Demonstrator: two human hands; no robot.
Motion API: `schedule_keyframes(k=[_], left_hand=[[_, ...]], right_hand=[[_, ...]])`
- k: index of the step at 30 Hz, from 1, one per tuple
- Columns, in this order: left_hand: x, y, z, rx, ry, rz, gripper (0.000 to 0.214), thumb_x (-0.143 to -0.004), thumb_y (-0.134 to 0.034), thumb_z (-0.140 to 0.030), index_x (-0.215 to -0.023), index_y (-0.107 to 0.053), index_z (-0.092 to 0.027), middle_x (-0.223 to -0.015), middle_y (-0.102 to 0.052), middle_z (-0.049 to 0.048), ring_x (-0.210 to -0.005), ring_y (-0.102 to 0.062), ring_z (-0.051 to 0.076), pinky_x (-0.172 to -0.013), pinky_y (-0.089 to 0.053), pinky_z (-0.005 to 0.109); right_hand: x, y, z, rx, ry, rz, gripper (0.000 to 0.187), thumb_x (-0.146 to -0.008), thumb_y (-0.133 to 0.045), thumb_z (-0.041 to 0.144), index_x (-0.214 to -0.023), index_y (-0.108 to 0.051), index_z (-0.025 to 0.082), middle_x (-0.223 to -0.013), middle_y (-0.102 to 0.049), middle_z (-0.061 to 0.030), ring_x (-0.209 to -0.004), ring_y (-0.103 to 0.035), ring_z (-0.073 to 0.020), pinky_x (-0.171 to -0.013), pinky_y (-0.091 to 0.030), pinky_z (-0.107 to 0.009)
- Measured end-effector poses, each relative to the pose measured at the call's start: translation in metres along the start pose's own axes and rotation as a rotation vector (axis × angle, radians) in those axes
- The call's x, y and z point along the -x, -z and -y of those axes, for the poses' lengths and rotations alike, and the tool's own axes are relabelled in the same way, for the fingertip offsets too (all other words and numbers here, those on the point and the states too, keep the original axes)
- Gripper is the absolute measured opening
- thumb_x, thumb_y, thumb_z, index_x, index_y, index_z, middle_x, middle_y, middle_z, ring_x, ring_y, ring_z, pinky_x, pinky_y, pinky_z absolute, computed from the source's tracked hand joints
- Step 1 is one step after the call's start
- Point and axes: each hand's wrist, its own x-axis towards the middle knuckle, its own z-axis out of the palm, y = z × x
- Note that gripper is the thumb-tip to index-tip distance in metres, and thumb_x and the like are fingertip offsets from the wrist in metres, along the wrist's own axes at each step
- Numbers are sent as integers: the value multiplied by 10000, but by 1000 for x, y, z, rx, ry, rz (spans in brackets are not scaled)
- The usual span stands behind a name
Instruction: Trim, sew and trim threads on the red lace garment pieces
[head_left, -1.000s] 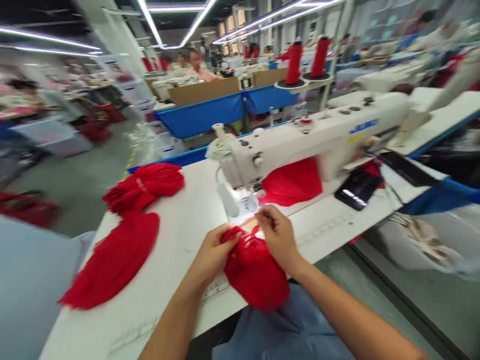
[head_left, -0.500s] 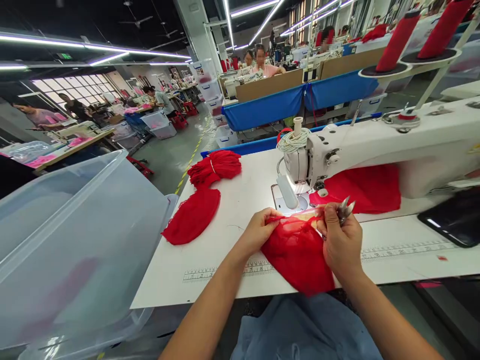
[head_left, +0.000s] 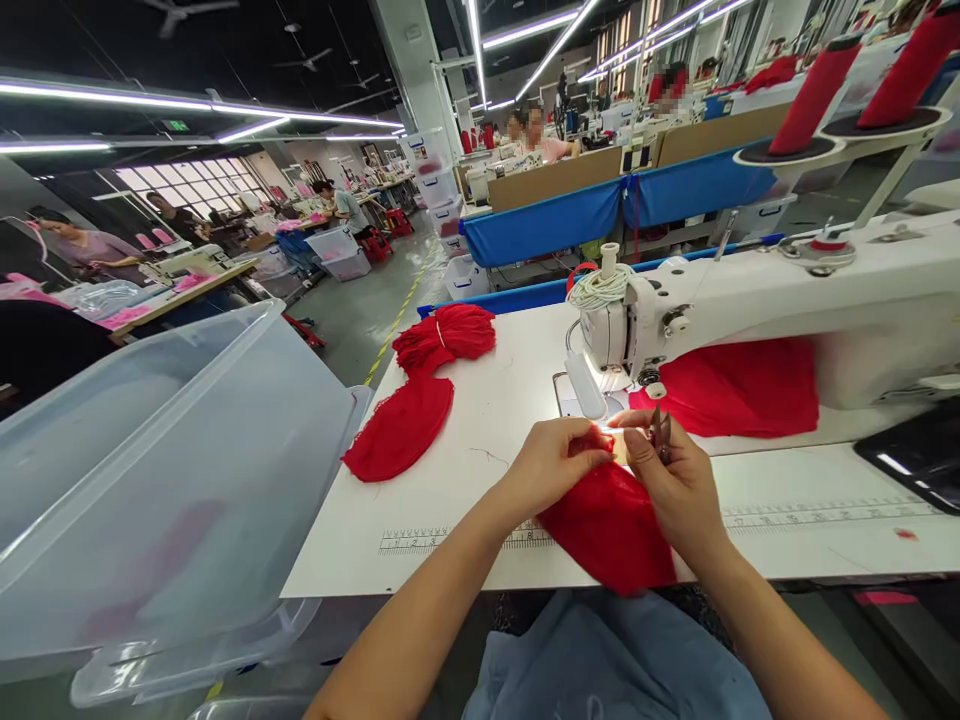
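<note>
Red cloth [head_left: 615, 535] hung down between the two hands and reached the front edge of the white table [head_left: 450, 490]. The left hand [head_left: 556, 465] pinched its top. The right hand [head_left: 679, 485] curled around small metal scissors [head_left: 661, 432], right by the cloth; I could not tell if it pinched the cloth too. Half a second before, the hands were farther apart, with the top edge pulled long between them. Just past them stood a white sewing machine [head_left: 750, 300].
</note>
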Motion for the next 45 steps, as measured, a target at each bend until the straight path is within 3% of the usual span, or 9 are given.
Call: schedule_keyframes(k=[3,8,15,19,23,26,31,37,45], left_hand=[[2,0,7,177,62,-71,212,-764,-637,-339,-654,-588,-164,-632,-524,-27,-646,-438,124,-617,-318,263],[11,2,16,316,128,-244,332,-786,-615,-472,-669,-565,-165,-649,-502,-16,-660,-426,122,-633,-336,260],[21,18,8,628,196,-81,433,-778,-632,-576,-683,-459,-191,-548,-352,-66,-518,-304,80,-534,-258,238],[26,25,-4,399,120,-83,399,-817,-598,-547,-699,-542,-170,-594,-386,-47,-547,-292,86,-547,-250,252],[27,28,-13,179,56,-70,343,-866,-532,-465,-703,-573,-166,-655,-498,-13,-634,-408,117,-623,-333,260],[26,28,-16,94,51,-79,318,-878,-504,-431,-710,-585,-173,-689,-554,4,-679,-463,138,-664,-366,266],[24,26,-21,19,39,-57,295,-891,-485,-406,-726,-583,-182,-712,-582,8,-708,-486,150,-677,-368,267],[26,26,-28,-24,-9,-20,277,-911,-474,-340,-700,-561,-184,-674,-548,-14,-678,-464,137,-647,-353,260],[18,25,-28,-68,-55,-100,255,-924,-473,-295,-746,-624,-195,-809,-648,12,-839,-567,171,-813,-408,282]], right_hand=[[2,11,-8,261,10,99,319,-765,-673,499,-924,-632,225,-805,-659,-26,-639,-577,-167,-550,-462,-272],[10,26,-20,520,-5,207,269,-825,-536,466,-717,-604,229,-565,-541,17,-496,-463,-154,-464,-378,-271],[11,32,-26,680,15,205,227,-815,-533,447,-739,-608,246,-632,-648,-8,-550,-585,-193,-497,-421,-285],[13,30,-25,756,57,183,175,-814,-510,390,-741,-585,250,-681,-651,-11,-531,-580,-191,-491,-417,-292],[19,29,-13,871,245,115,283,-913,-472,451,-1026,-618,237,-984,-655,-74,-643,-620,-191,-501,-459,-296],[22,30,-4,921,411,120,308,-991,-402,412,-1164,-599,249,-980,-664,-52,-675,-637,-165,-500,-462,-256],[18,31,-1,1030,533,156,319,-1015,-373,361,-1144,-641,245,-874,-692,-19,-579,-613,-137,-451,-390,-253],[13,23,-1,1053,591,162,308,-1009,-389,313,-1109,-667,226,-939,-712,-24,-692,-658,-145,-471,-395,-252],[15,20,-6,966,641,260,317,-1023,-385,318,-1082,-677,209,-834,-698,-22,-645,-638,-141,-501,-401,-260]])
